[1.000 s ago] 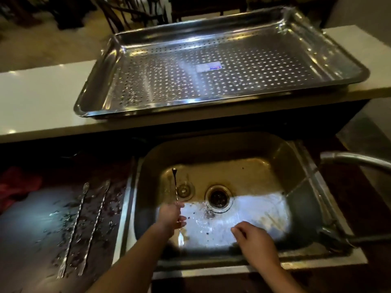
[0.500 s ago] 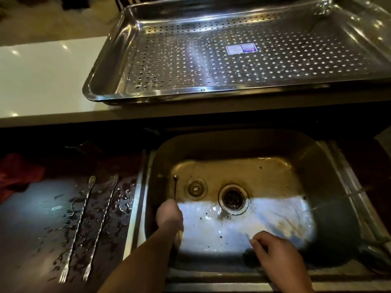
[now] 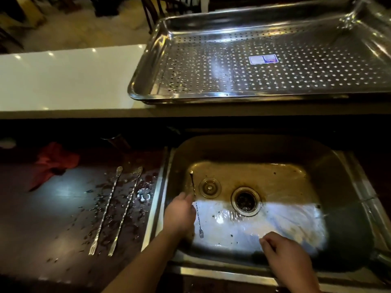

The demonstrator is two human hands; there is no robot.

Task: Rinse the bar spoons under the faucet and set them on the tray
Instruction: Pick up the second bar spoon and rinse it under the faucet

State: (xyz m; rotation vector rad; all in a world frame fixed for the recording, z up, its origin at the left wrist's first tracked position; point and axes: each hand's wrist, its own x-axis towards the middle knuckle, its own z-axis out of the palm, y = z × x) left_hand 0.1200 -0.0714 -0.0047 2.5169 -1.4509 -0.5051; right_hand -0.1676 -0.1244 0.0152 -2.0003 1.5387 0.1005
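Dim light is falling on a dark, wet lower worktop point(image 3: 53, 218) that is sitting left of a steel sink point(image 3: 342, 187), all seen from my head camera looking down. On that surface two twisted bar spoons are lying side by side, near each other but not touching: the outer spoon point(image 3: 106, 208) and the inner spoon point(image 3: 125, 210). Both are pointing their forked ends toward me and their bowls away, among scattered water drops. A red cloth point(image 3: 53, 161) is lying crumpled beyond them to the left. My left hand point(image 3: 179, 214) is reaching into the left part of the sink, and its fingers are pinching the stem of a third bar spoon point(image 3: 198, 216) about halfway along. That spoon is running from a small tip toward the far wall down to an end near me, and I cannot tell whether this lower end is touching the wet basin floor. My right hand point(image 3: 285, 256) is hovering over the near right part of the basin, fingers loosely curled and holding nothing. A drain point(image 3: 245, 200) is sitting further back between my hands, with a small strainer plug point(image 3: 209, 187) just beside it on the left. Behind the sink, a pale upper worktop point(image 3: 69, 77) is carrying the perforated tray point(image 3: 154, 64), with a small label point(image 3: 263, 59) sticking to its floor.
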